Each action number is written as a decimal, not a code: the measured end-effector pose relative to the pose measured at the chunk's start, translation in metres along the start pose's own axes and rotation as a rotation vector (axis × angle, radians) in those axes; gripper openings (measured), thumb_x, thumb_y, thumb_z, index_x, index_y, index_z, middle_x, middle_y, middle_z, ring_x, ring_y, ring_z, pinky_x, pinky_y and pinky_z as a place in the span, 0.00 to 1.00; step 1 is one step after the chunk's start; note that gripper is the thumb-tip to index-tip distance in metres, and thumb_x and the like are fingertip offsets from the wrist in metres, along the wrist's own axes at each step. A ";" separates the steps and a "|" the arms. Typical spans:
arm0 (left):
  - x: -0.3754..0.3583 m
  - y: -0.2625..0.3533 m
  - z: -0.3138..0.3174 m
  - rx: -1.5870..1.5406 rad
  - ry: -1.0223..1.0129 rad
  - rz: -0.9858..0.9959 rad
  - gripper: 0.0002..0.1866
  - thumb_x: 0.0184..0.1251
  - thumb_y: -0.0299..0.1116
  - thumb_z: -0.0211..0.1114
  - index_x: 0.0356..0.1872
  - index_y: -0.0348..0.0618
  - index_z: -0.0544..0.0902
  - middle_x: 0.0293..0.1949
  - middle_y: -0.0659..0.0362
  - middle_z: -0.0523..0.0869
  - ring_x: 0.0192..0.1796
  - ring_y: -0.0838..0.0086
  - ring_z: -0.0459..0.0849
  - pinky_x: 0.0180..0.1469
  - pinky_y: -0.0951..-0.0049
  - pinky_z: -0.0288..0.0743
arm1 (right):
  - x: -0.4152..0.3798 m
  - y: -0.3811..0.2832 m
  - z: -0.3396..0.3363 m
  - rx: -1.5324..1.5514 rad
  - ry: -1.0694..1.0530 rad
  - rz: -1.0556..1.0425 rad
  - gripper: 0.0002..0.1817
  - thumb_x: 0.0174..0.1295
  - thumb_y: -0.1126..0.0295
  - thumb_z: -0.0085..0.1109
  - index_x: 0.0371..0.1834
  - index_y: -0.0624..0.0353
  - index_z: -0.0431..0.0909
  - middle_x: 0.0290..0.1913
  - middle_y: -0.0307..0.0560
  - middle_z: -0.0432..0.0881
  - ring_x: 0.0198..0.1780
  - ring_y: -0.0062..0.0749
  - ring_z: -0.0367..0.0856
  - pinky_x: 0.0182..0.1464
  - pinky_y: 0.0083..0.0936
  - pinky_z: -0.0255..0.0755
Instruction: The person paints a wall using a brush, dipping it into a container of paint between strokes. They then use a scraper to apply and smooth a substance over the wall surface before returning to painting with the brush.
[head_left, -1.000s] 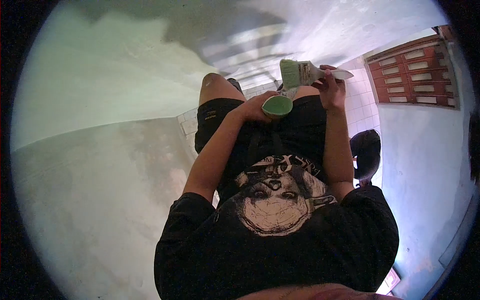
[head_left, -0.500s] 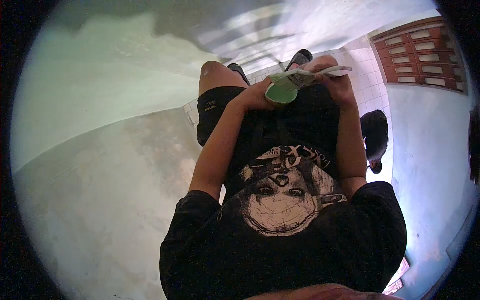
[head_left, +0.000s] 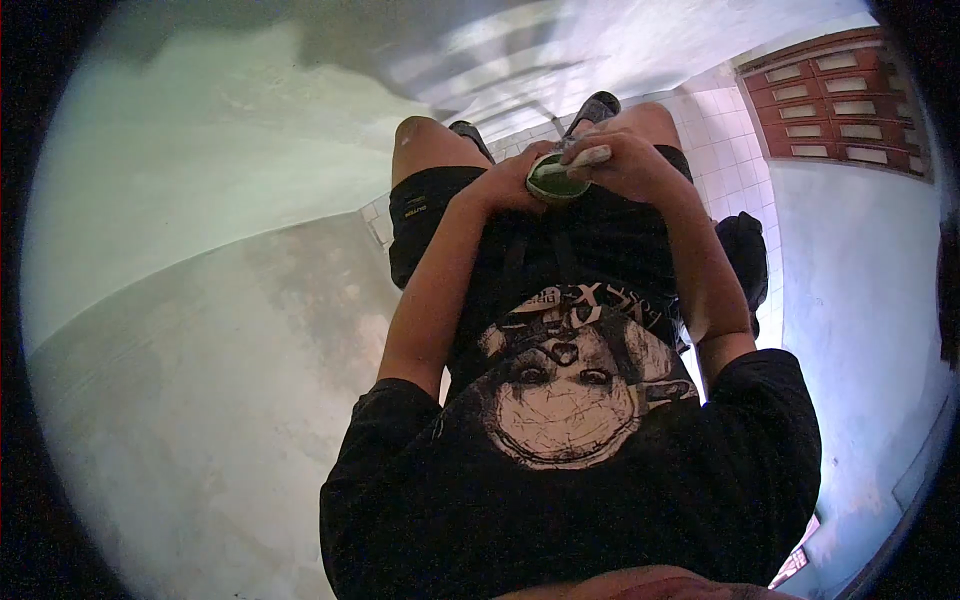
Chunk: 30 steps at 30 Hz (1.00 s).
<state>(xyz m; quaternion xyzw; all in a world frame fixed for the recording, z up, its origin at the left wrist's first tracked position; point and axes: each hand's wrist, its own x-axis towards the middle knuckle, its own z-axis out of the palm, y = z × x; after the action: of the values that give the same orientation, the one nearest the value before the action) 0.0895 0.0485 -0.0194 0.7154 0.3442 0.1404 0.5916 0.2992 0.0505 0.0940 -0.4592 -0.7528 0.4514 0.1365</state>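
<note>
A small green cup [head_left: 558,192] is tilted over my lap, its open rim facing me. Around its left side wrap the fingers of my left hand [head_left: 515,180]. My right hand [head_left: 622,165] is closed on a pale, whitish object [head_left: 590,158] at the cup's upper right, and the lower end of that object reaches into the cup's mouth. What the pale object is cannot be made out. Dark green shows inside the cup.
Light tiles [head_left: 725,140] lie beyond my knees. A dark object [head_left: 742,250] is on the floor at my right. Red-brown slatted woodwork [head_left: 838,100] is set at the upper right. Pale walls [head_left: 220,400] rise around me.
My right hand has moved left and down to the cup. The pale object, earlier stretched out flat above the cup, now looks narrower and reaches into it. My right forearm has swung inward.
</note>
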 end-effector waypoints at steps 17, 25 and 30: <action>-0.001 0.000 -0.002 -0.009 -0.014 0.062 0.48 0.37 0.34 0.76 0.62 0.46 0.57 0.59 0.54 0.69 0.61 0.66 0.67 0.63 0.69 0.60 | 0.011 0.027 0.027 -0.007 0.028 0.036 0.12 0.48 0.73 0.64 0.39 0.55 0.82 0.39 0.50 0.82 0.40 0.38 0.80 0.47 0.30 0.73; -0.001 0.006 -0.001 -0.005 0.012 0.049 0.48 0.37 0.35 0.76 0.63 0.46 0.57 0.58 0.53 0.70 0.61 0.65 0.68 0.63 0.69 0.60 | 0.011 0.026 0.031 -0.031 0.021 0.053 0.13 0.47 0.73 0.64 0.39 0.55 0.82 0.38 0.48 0.83 0.39 0.37 0.81 0.46 0.28 0.74; 0.000 0.000 -0.001 0.022 0.004 0.056 0.48 0.37 0.35 0.77 0.63 0.45 0.57 0.58 0.53 0.70 0.61 0.65 0.68 0.63 0.69 0.60 | 0.009 0.019 0.028 -0.036 0.014 0.043 0.12 0.48 0.73 0.63 0.39 0.55 0.81 0.37 0.48 0.83 0.39 0.35 0.81 0.46 0.28 0.74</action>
<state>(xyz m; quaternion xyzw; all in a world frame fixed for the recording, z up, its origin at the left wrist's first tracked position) 0.0890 0.0497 -0.0190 0.7309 0.3269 0.1544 0.5788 0.2883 0.0454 0.0616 -0.4807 -0.7500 0.4372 0.1239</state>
